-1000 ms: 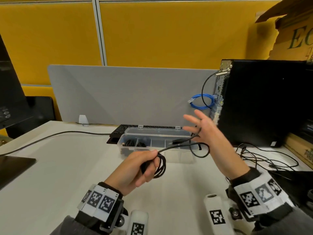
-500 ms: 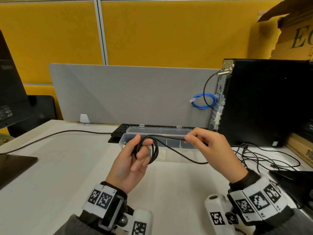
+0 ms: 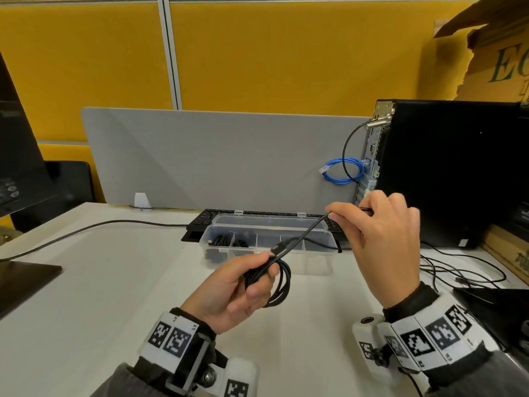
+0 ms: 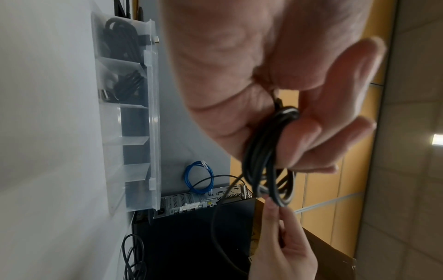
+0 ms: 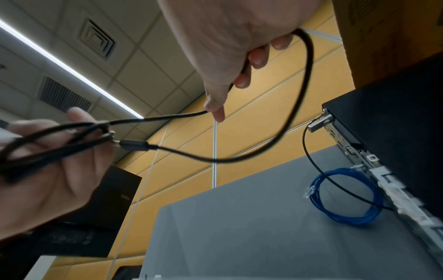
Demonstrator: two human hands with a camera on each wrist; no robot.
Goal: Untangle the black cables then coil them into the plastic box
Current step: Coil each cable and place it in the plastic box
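A: Left edge first?
B: Monitor (image 3: 17, 156) at 9 o'clock, its cord (image 3: 94, 227) running across the white desk (image 3: 108, 296).

A: Left hand?
B: Left hand (image 3: 229, 290) at 6 o'clock, raised off the desk, fingers curled round the coiled black cable (image 3: 279, 282). Several loops hang below the fingers. Wrist view: loops (image 4: 268, 151) pass between thumb and fingers.

A: Box?
B: Plastic box (image 3: 269, 242) at centre, lid open, on the desk in front of the keyboard (image 3: 206, 222). Coiled black cables (image 3: 226, 242) fill its two leftmost compartments; the rest look bare.

A: Free end?
B: A connector (image 5: 134, 145) sits just beside the left fingers. The cable runs up toward 2 o'clock into the right hand.

A: Right hand?
B: Right hand (image 3: 380, 239) at 3 o'clock, higher, thumb and forefinger pinching the cable. Slack (image 5: 297, 113) bows out behind it. Hands apart, linked only by cable.

A: Far right?
B: PC tower (image 3: 446, 167), blue cable (image 3: 343, 170) at its rear, loose wires (image 3: 458, 270) on the desk.
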